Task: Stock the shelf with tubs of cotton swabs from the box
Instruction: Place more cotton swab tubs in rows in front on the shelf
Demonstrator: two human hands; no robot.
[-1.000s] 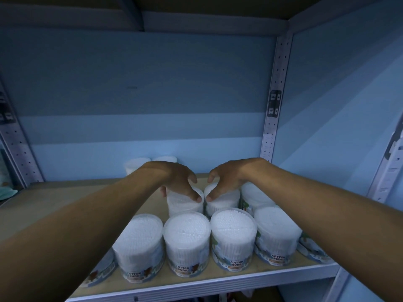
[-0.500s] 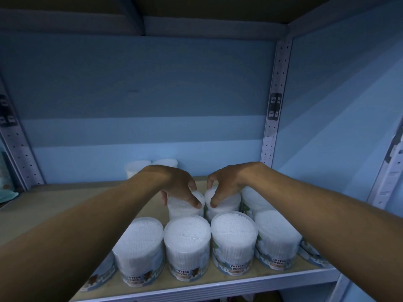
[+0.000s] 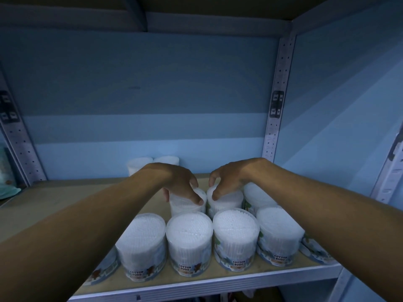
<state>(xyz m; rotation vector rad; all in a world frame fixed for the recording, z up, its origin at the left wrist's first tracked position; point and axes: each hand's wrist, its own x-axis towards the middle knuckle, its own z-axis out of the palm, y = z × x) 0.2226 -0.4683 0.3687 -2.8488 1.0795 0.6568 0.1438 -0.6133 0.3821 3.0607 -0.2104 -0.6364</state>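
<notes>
Several clear tubs of white cotton swabs stand on the wooden shelf (image 3: 54, 199). A front row of tubs (image 3: 189, 243) lines the shelf's front edge. Behind it, my left hand (image 3: 181, 182) grips the top of one tub (image 3: 185, 205) from above, fingers curled over its lid. Beside it, my right hand (image 3: 229, 179) grips the top of the neighbouring tub (image 3: 226, 201) the same way. Both tubs stand upright in the second row. Two more tubs (image 3: 152, 163) stand at the back wall. The box is out of view.
A perforated metal upright (image 3: 275, 110) rises at the back right, and another upright (image 3: 15, 136) at the left. A blue side panel (image 3: 349, 105) closes the right. Bare wood lies on the shelf's left half. The shelf above (image 3: 196, 9) is close overhead.
Both hands and the two tubs they hold have sunk a little toward the shelf board. The view has shifted slightly.
</notes>
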